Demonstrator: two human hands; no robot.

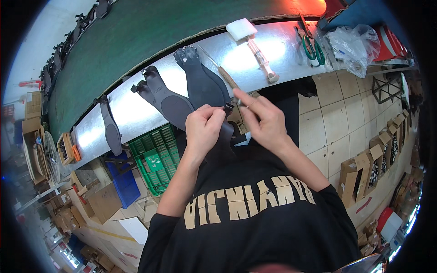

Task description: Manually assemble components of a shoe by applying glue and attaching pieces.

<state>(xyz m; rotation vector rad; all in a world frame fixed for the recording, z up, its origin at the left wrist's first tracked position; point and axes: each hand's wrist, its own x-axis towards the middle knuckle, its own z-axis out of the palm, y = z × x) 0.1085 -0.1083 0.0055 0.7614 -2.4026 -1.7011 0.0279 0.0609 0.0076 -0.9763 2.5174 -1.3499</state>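
Note:
Near my chest, my left hand [203,131] is closed around a dark, flexible strap-like piece [225,136], with its small black end [228,108] sticking up beside the thumb. My right hand [265,122] is just to the right of that end, its index finger stretched out and its thumb apart, slightly blurred. I see nothing plainly held in it. The wooden handle of a thin pointed tool [227,77] lies on the bench just beyond my right fingertip. Dark sole-shaped pieces [200,82] and paired strap pieces with rounded pads [175,107] lie on the bench beyond my left hand.
The metal bench [291,59] runs along a green conveyor belt [150,32]. On it are a white block [241,29], a syringe-like tube [262,59], green-handled scissors [313,50] and a clear plastic bag [353,45]. A green crate [157,159] sits below left; cardboard boxes [355,179] line the right.

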